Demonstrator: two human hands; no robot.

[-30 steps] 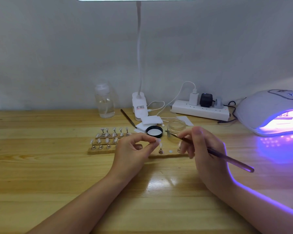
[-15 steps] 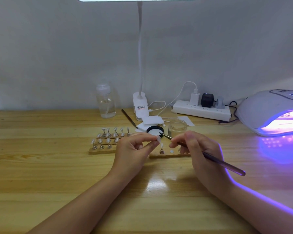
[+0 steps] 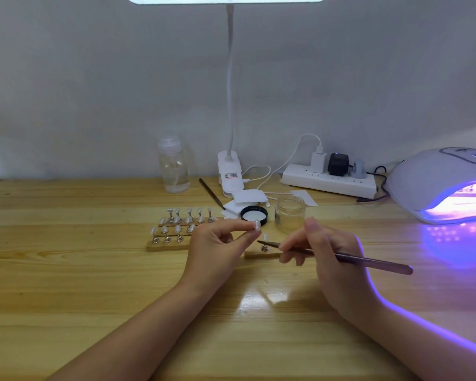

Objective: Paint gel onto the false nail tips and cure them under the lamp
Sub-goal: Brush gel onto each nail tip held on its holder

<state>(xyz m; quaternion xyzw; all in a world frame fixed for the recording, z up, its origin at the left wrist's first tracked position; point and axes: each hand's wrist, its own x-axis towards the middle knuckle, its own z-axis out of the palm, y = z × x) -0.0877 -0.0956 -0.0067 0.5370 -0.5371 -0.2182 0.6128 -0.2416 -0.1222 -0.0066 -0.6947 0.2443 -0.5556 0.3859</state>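
Observation:
My left hand [image 3: 217, 247] pinches a single false nail tip [image 3: 257, 224] between thumb and forefinger, lifted above the wooden holder strip [image 3: 261, 254]. My right hand [image 3: 327, 254] grips a thin gel brush [image 3: 368, 261], its bristle end pointing left just below the held tip, near a nail tip on a metal stand [image 3: 264, 242]. Several more nail tips on stands [image 3: 182, 224] sit in rows on wooden strips to the left. An open glass gel jar [image 3: 290, 213] stands behind my right hand. The curing lamp [image 3: 445, 185] glows purple at the right.
The jar's black lid [image 3: 254, 215] lies beside white pads [image 3: 249, 196]. A clear pump bottle [image 3: 173, 167], a desk lamp base [image 3: 230, 174], a second brush [image 3: 211, 193] and a power strip [image 3: 329, 181] line the back by the wall.
My left hand has raised the nail tip slightly. My right hand has swung the brush so its bristle end moved from near the jar down and left to under the held tip.

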